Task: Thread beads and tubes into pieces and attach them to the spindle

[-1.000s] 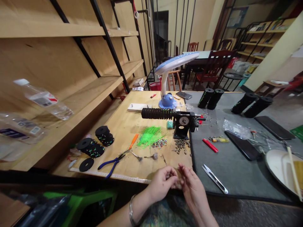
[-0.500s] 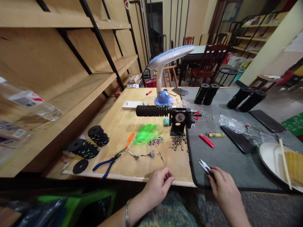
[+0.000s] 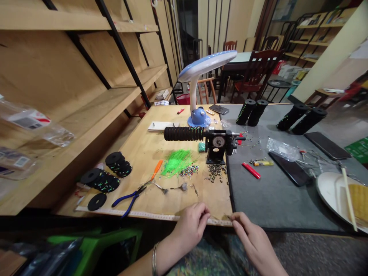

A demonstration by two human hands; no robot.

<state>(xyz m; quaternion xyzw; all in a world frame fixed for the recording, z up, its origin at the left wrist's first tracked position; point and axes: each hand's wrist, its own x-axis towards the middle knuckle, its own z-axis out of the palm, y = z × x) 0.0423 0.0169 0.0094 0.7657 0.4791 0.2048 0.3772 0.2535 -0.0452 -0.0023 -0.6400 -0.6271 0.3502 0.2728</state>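
My left hand (image 3: 193,222) is closed in a pinch above the table's front edge, by a white measuring tape (image 3: 161,216). Whatever its fingertips hold is too small to make out. My right hand (image 3: 249,232) is closed too, at the front edge of the grey mat, with its fingertips turned toward my left hand. Only a thin dark tip shows at them, and I cannot tell what it belongs to. The two hands are apart. Beyond them lie small feathery tufts (image 3: 181,187), blue-handled pliers (image 3: 130,199) and a pile of small metal pieces (image 3: 215,173).
A black winding device (image 3: 216,147) with a foam roll (image 3: 184,133) stands mid-table behind green strands (image 3: 177,161) and coloured beads (image 3: 189,170). Foam spools (image 3: 99,179) sit left. A desk lamp (image 3: 198,117) stands behind. A phone (image 3: 289,168), red lighter (image 3: 251,170) and plate (image 3: 327,191) lie right.
My right hand has moved left from the grey mat toward my left hand. The small silver snips it held are no longer visible. My left hand has stayed in place.
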